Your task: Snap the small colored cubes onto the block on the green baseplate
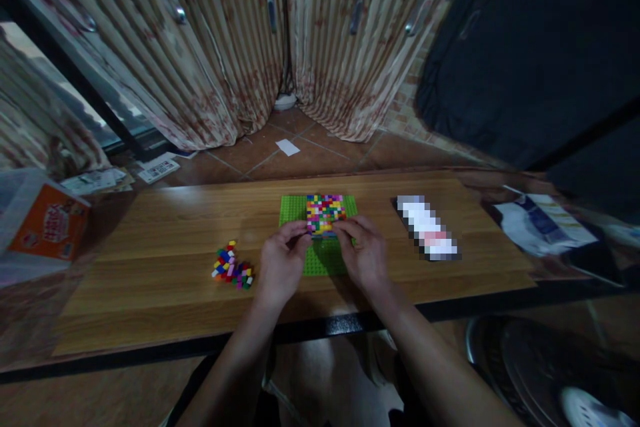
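A green studded baseplate (319, 260) lies on the wooden table in front of me. On its upper middle stands a multicoloured block of small building bricks (325, 210), packed tightly together. My left hand (284, 263) is at the block's front left corner, its thumb and fingers drawn together in a pinch. At the front right corner, my right hand (366, 250) also pinches, fingertips touching the block's edge. Whatever sits between the fingertips of either hand is too small to make out. Left of my left hand lies a pile of loose building bricks (231, 268) in mixed colours.
A pixelated, blurred-out object (427, 227) lies on the table (165, 227) to the right. Off the table's left end stands a clear plastic bin (20, 187) with an orange label. Papers (545, 223) lie beyond the right end. Curtains (225, 47) hang behind.
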The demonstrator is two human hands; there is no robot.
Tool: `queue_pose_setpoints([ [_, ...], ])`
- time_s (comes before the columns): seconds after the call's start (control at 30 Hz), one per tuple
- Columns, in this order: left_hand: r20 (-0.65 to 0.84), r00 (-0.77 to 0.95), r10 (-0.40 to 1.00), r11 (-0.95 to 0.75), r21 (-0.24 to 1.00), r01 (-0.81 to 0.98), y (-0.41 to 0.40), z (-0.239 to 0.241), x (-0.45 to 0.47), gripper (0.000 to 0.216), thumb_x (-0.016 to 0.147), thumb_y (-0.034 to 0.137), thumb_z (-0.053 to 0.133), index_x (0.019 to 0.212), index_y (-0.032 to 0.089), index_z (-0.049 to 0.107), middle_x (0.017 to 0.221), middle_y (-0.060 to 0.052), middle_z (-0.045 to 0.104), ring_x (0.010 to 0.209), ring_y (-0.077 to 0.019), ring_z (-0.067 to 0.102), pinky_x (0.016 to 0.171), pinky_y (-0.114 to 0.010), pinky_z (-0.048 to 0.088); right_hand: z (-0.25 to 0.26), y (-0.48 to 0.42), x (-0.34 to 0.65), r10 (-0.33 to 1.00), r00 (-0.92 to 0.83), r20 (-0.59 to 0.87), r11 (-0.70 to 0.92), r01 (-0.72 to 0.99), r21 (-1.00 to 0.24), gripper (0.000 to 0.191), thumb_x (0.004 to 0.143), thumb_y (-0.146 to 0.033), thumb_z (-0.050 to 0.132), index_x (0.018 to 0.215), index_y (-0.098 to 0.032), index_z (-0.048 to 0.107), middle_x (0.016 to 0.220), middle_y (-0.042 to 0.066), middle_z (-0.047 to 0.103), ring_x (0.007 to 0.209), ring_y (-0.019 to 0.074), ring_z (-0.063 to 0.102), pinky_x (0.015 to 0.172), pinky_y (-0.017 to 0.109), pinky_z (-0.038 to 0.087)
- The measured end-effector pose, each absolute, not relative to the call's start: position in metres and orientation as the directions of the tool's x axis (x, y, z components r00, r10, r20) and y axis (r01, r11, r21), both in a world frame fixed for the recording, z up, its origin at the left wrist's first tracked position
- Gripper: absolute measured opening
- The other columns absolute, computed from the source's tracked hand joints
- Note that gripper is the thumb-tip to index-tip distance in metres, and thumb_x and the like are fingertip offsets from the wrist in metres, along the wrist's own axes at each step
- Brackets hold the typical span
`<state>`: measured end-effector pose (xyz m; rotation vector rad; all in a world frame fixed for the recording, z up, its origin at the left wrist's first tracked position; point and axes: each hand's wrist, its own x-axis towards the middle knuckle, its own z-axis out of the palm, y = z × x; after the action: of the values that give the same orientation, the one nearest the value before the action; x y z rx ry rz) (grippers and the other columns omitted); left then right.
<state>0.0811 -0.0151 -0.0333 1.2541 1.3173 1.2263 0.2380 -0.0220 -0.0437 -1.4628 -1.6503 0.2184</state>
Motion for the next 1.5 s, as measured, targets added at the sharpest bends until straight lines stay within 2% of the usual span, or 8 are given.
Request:
queue_pose_setpoints([
  [0.2, -0.015, -0.019, 1.0, 0.014, 0.999, -0.04, -0.016, -0.029, 0.083, 0.019, 0.075, 0.018, 0.066, 0.095, 0.016, 0.068, 0.095, -0.006, 0.075, 0.088, -0.0184, 0.07, 0.086, -0.033, 0.054, -0.032, -0.033, 0.23, 0.863, 0.043, 0.503, 0.384, 0.589, -0.711, 0.021, 0.095, -0.023, 0.052, 0.101, -0.023, 0.072, 0.094, 0.006, 0.07, 0.089, 0.0194, 0.066, 0.083, 0.035, 0.055],
  [0.43, -0.01, 0.029, 1.0, 0.011, 1.0, -0.013, -0.019, -0.029, 0.083, 0.023, 0.077, 0.017, 0.064, 0.1, 0.015, 0.067, 0.103, -0.008, 0.075, 0.094, -0.0195, 0.07, 0.091, -0.034, 0.053, -0.033, -0.036, 0.218, 0.886, -0.008, 0.464, 0.414, 0.467, -0.782, 0.014, 0.092, -0.023, 0.06, 0.099, -0.022, 0.072, 0.095, 0.006, 0.071, 0.091, 0.0187, 0.066, 0.084, 0.034, 0.054],
  [0.63, -0.04, 0.018, 0.999, 0.04, 0.999, -0.029, -0.022, -0.028, 0.087, 0.027, 0.074, 0.019, 0.068, 0.101, 0.016, 0.067, 0.1, -0.008, 0.075, 0.091, -0.0194, 0.07, 0.087, -0.033, 0.054, -0.034, -0.036, 0.223, 0.897, -0.001, 0.443, 0.397, 0.445, -0.803, 0.014, 0.092, -0.024, 0.058, 0.095, -0.025, 0.072, 0.092, 0.004, 0.071, 0.089, 0.0184, 0.067, 0.082, 0.034, 0.053],
  [0.73, -0.022, -0.026, 0.999, 0.021, 0.999, -0.031, -0.02, -0.029, 0.086, 0.025, 0.076, 0.023, 0.068, 0.099, 0.015, 0.067, 0.093, -0.007, 0.075, 0.082, -0.0181, 0.07, 0.078, -0.032, 0.055, -0.031, -0.033, 0.238, 0.897, 0.056, 0.438, 0.361, 0.478, -0.801, 0.014, 0.092, -0.025, 0.058, 0.095, -0.024, 0.072, 0.091, 0.005, 0.071, 0.088, 0.0193, 0.066, 0.079, 0.034, 0.052],
  [0.83, -0.006, -0.12, 0.993, 0.01, 0.999, 0.032, -0.017, -0.032, 0.08, 0.025, 0.076, 0.025, 0.067, 0.099, 0.015, 0.068, 0.089, -0.006, 0.074, 0.073, -0.017, 0.067, 0.07, -0.03, 0.054, -0.029, -0.029, 0.254, 0.897, 0.159, 0.412, 0.274, 0.529, -0.803, 0.015, 0.09, -0.027, 0.06, 0.092, -0.021, 0.073, 0.089, 0.006, 0.07, 0.084, 0.0202, 0.066, 0.072, 0.033, 0.051],
  [0.93, 0.027, -0.184, 0.983, 0.0, 0.989, 0.146, -0.013, -0.037, 0.073, 0.025, 0.076, 0.024, 0.066, 0.099, 0.016, 0.07, 0.089, -0.006, 0.073, 0.077, -0.0175, 0.067, 0.073, -0.03, 0.051, -0.03, -0.025, 0.262, 0.908, 0.175, 0.382, 0.224, 0.567, -0.792, 0.014, 0.088, -0.027, 0.062, 0.088, -0.02, 0.073, 0.086, 0.006, 0.069, 0.08, 0.0204, 0.065, 0.069, 0.033, 0.05],
  [1.2, 0.018, -0.15, 0.988, 0.019, 0.971, 0.239, -0.012, -0.039, 0.072, 0.027, 0.078, 0.025, 0.063, 0.102, 0.017, 0.071, 0.093, -0.006, 0.073, 0.083, -0.0181, 0.067, 0.079, -0.031, 0.05, -0.035, -0.021, 0.254, 0.932, 0.125, 0.339, 0.209, 0.579, -0.788, 0.014, 0.086, -0.027, 0.062, 0.087, -0.023, 0.076, 0.092, 0.006, 0.067, 0.086, 0.0205, 0.064, 0.078, 0.035, 0.05],
  [1.5, 0.041, -0.118, 0.992, -0.008, 0.965, 0.264, -0.012, -0.041, 0.072, 0.025, 0.08, 0.025, 0.063, 0.103, 0.018, 0.071, 0.093, -0.005, 0.074, 0.083, -0.0179, 0.067, 0.079, -0.03, 0.05, -0.045, -0.011, 0.255, 0.937, 0.236, 0.259, 0.162, 0.363, -0.918, 0.01, 0.075, -0.031, 0.071, 0.078, -0.024, 0.077, 0.085, 0.003, 0.065, 0.077, 0.0181, 0.061, 0.07, 0.033, 0.048],
])
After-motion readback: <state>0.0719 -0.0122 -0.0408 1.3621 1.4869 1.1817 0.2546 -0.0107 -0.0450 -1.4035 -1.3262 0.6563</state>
